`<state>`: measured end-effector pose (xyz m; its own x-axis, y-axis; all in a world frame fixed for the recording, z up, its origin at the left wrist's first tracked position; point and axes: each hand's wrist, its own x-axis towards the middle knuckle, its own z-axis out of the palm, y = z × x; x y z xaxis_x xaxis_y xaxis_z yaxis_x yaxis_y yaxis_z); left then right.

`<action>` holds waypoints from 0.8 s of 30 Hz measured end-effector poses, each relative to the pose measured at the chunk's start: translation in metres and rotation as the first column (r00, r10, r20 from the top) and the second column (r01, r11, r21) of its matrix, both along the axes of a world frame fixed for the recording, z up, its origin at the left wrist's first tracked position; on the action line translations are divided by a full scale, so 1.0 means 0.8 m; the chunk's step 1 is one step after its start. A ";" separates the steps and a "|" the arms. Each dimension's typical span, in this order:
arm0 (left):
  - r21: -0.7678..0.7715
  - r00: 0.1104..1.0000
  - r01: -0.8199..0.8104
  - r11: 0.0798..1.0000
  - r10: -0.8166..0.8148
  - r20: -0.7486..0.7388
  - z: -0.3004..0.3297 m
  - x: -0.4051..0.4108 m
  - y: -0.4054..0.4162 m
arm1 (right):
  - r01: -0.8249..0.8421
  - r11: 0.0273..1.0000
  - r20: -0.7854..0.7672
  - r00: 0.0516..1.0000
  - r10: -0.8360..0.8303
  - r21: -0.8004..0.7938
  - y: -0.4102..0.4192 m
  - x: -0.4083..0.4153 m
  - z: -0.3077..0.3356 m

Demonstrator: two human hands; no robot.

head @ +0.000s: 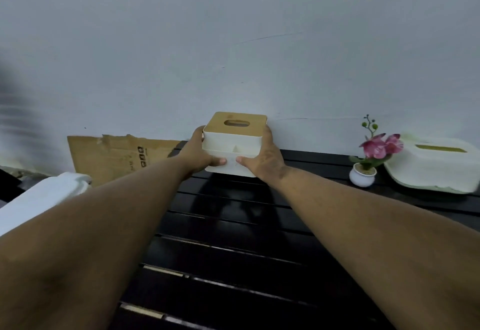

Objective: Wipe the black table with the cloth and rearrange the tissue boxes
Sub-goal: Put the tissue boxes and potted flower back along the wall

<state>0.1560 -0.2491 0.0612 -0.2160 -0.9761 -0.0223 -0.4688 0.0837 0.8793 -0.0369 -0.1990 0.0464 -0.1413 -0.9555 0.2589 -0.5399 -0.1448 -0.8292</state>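
A square white tissue box with a wooden lid (233,142) is held just above the far edge of the black slatted table (233,238), close to the wall. My left hand (198,151) grips its left side and my right hand (265,155) grips its right side, thumbs on the front. A second, wider white tissue box with a slotted top (436,168) rests on the table at the far right. No cloth can be made out for certain.
A small white pot with pink artificial flowers (366,163) stands between the two boxes. A piece of brown cardboard (114,155) leans on the white wall at the left. A white object (44,197) lies left of the table.
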 end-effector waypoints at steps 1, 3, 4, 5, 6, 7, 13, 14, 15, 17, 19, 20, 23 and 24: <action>0.003 1.000 0.013 1.000 -0.013 -0.008 0.003 -0.015 0.013 | -0.006 1.000 0.016 1.000 0.006 0.000 0.015 -0.016 0.003; 0.008 0.999 0.039 0.999 -0.039 -0.012 0.007 -0.045 0.038 | 0.002 1.000 0.045 0.999 -0.003 0.019 0.042 -0.047 0.007; 0.006 0.999 0.048 0.999 -0.048 -0.010 0.008 -0.059 0.050 | 0.011 0.999 0.057 0.998 -0.013 0.030 0.056 -0.062 0.008; -0.002 0.999 0.053 0.999 -0.053 -0.006 0.009 -0.074 0.061 | 0.021 0.999 0.069 0.997 -0.023 0.036 0.068 -0.077 0.010; -0.012 0.998 0.059 0.998 -0.059 -0.003 0.008 -0.087 0.071 | 0.026 0.999 0.081 0.996 -0.029 0.036 0.080 -0.090 0.011; -0.026 0.998 0.063 0.998 -0.063 0.002 0.007 -0.101 0.080 | 0.032 0.999 0.090 0.995 -0.035 0.038 0.091 -0.103 0.011; -0.076 0.996 0.082 0.994 -0.080 0.034 0.002 -0.168 0.121 | 0.086 0.994 0.103 0.990 -0.093 0.070 0.134 -0.163 0.008; -0.078 0.996 0.083 0.993 -0.082 0.024 0.001 -0.175 0.125 | 0.094 0.992 0.107 0.989 -0.103 0.081 0.137 -0.170 0.007; -0.076 0.997 0.081 0.994 -0.081 0.013 0.000 -0.183 0.128 | 0.102 0.991 0.115 0.987 -0.113 0.090 0.139 -0.176 0.006; -0.068 0.997 0.076 0.995 -0.077 -0.011 -0.004 -0.194 0.132 | 0.117 0.988 0.138 0.982 -0.130 0.103 0.138 -0.186 0.002; -0.065 0.997 0.070 0.995 -0.072 -0.029 -0.009 -0.203 0.132 | 0.121 0.985 0.153 0.978 -0.139 0.121 0.137 -0.192 -0.001; -0.064 0.997 0.066 0.996 -0.069 -0.036 -0.011 -0.207 0.131 | 0.120 0.985 0.166 0.976 -0.140 0.128 0.135 -0.195 -0.003; -0.064 0.997 0.049 0.997 -0.052 -0.055 -0.017 -0.218 0.127 | 0.117 0.984 0.181 0.974 -0.140 0.131 0.132 -0.202 -0.005; -0.059 0.997 0.044 0.997 -0.047 -0.058 -0.018 -0.222 0.125 | 0.118 0.985 0.186 0.973 -0.140 0.127 0.129 -0.205 -0.006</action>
